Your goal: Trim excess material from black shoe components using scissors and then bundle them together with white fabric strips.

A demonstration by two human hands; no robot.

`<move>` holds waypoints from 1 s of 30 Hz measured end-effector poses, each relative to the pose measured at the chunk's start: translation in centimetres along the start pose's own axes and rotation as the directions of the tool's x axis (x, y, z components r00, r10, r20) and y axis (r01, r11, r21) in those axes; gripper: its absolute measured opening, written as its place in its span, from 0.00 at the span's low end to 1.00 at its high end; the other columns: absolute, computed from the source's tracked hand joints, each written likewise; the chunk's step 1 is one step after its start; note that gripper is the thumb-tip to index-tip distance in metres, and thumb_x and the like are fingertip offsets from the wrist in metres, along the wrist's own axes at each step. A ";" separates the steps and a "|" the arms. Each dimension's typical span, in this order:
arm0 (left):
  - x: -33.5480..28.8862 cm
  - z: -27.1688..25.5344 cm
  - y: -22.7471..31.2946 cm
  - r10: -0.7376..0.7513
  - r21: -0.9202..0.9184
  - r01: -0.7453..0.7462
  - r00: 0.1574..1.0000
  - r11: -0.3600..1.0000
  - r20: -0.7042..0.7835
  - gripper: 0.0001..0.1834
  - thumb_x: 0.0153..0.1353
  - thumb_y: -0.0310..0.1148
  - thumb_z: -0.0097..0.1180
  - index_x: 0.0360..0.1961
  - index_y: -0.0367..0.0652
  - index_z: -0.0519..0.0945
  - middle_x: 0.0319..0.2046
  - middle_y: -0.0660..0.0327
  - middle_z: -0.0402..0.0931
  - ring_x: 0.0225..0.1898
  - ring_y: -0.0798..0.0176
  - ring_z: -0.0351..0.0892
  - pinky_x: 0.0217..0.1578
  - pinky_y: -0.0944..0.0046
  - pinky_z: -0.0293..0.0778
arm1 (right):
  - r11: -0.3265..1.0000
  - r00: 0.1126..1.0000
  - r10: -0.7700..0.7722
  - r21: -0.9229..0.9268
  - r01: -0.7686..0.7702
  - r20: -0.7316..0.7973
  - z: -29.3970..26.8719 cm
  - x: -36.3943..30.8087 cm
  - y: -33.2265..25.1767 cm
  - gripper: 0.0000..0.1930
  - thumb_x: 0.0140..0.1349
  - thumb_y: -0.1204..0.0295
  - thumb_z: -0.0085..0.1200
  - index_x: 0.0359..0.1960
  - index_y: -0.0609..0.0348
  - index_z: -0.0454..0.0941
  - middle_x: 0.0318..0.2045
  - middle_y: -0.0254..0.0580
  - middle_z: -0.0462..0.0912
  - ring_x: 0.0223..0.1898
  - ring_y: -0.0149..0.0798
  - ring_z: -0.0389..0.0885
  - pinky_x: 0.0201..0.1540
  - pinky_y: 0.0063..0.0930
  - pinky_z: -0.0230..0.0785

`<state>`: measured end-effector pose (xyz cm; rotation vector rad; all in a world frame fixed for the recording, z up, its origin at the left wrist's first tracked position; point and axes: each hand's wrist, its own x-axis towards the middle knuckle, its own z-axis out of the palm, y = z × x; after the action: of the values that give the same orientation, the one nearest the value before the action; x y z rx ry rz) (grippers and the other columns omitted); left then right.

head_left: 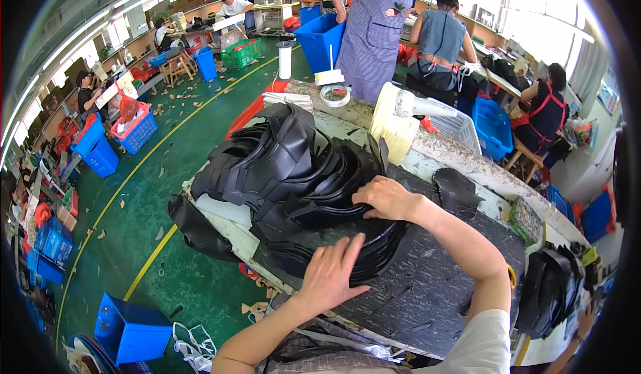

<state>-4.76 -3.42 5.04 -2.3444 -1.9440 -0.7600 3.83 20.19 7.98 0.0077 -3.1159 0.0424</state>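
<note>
A large heap of curved black leather-like pieces (267, 153), shaped like shoe uppers, lies on the worktable (441, 274). My right hand (387, 199) is at the heap's right edge, its fingers curled over the rim of a black leather-like piece; the fingertips are partly hidden. Nearer to me, a fanned stack of the same pieces (380, 257) rests on the dark table surface. My left hand (330, 270) lies against this stack's near side with fingers stretched and thumb apart, gripping nothing.
A single black piece (193, 230) hangs over the table's left edge. Beyond the heap are a roll of cream tape (394, 123) and a small round dish (335, 95). More black pieces (551, 287) sit at the right. A blue bin (130, 330) stands on the floor; co-workers are beyond.
</note>
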 end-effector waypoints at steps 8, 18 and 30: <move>0.9 0.0 -0.2 -0.032 -0.089 0.029 0.999 0.996 -0.031 0.60 0.35 0.48 0.74 0.65 0.27 0.56 0.53 0.47 0.67 0.51 0.51 0.68 0.51 0.57 0.67 | 0.711 0.897 -0.168 0.680 -0.178 0.409 -3.2 -1.5 -2.7 0.19 0.62 0.60 0.56 0.40 0.69 0.76 0.32 0.55 0.81 0.36 0.55 0.80 0.41 0.43 0.71; 0.9 1.4 0.1 -0.115 0.005 0.115 0.993 0.993 0.017 0.47 0.36 0.58 0.71 0.49 0.31 0.70 0.39 0.54 0.71 0.41 0.57 0.72 0.57 0.57 0.62 | 0.984 0.988 -0.116 0.121 0.129 -0.105 -1.5 3.4 0.4 0.15 0.44 0.73 0.66 0.37 0.51 0.81 0.50 0.41 0.74 0.54 0.44 0.72 0.60 0.42 0.61; 0.2 -0.8 -2.5 0.008 -0.058 -0.007 1.000 0.998 0.017 0.45 0.36 0.53 0.73 0.51 0.34 0.71 0.58 0.42 0.59 0.59 0.42 0.61 0.57 0.51 0.64 | 0.777 0.925 -0.315 0.617 0.121 0.215 -1.4 0.4 -1.3 0.17 0.51 0.73 0.62 0.43 0.64 0.76 0.39 0.48 0.80 0.43 0.50 0.79 0.45 0.39 0.70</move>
<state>-7.38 -2.89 5.08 -2.3973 -1.9443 -0.8092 3.48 18.88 9.41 0.4342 -3.2101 1.1192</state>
